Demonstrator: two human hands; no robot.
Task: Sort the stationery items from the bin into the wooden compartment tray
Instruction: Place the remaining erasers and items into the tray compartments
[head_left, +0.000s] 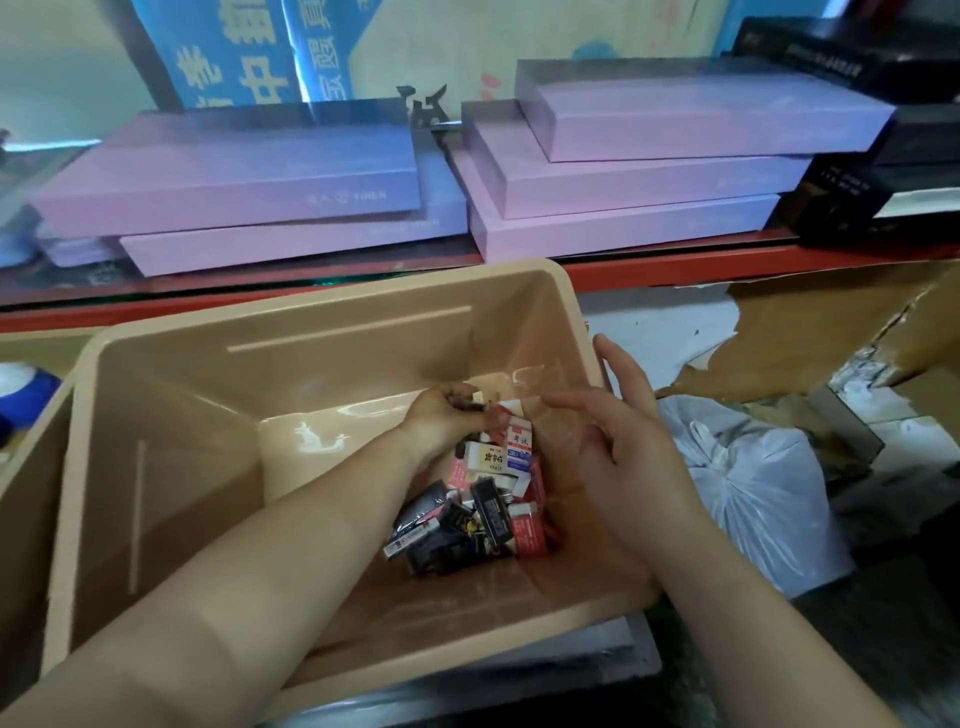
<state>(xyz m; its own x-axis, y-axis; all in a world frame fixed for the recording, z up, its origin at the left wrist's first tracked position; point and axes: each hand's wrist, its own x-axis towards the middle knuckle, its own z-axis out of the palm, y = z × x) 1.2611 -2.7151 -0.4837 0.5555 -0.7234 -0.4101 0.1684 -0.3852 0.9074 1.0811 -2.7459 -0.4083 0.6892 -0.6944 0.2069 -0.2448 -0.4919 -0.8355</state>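
Crosswise, white eraser (487, 458) lies beside left hand (441, 415)

A deep, beige, rectangular plastic bin (171, 395) is seen open-topped. A heap of small stationery items (488, 499), erasers in white, red and black sleeves among black binder clips, is jumbled against its right wall. The heap's far end is gripped by the left hand (441, 421).
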